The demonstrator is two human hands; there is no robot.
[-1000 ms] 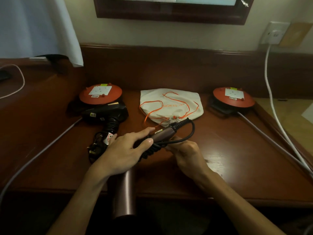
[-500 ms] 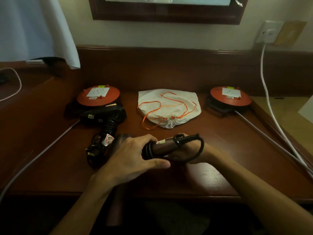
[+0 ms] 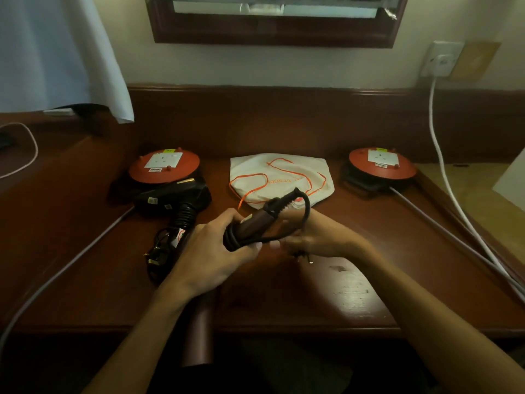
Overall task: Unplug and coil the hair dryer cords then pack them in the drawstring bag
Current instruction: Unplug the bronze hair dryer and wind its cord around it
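Note:
My left hand (image 3: 216,251) grips a brown hair dryer (image 3: 199,331) where its handle meets the barrel; the barrel points down toward me past the desk edge. Its black cord (image 3: 305,211) is wound in loops round the handle. My right hand (image 3: 315,237) holds the cord beside the handle, close to my left thumb. A second, black hair dryer (image 3: 170,196) lies at the left with its coiled cord and plug (image 3: 157,255) on the desk. The white drawstring bag (image 3: 284,177) with orange strings lies flat behind my hands.
Two orange cable reels with sockets stand on the wooden desk (image 3: 355,294), one at the back left (image 3: 163,166), one at the back right (image 3: 382,163). Grey cables run from them toward me. A white cable (image 3: 443,172) hangs from a wall socket (image 3: 441,61) at the right.
The cord loop has been drawn round the handle and pulled tighter. My right hand passed under the handle and now holds the cord at its right. The handle tip has tilted up.

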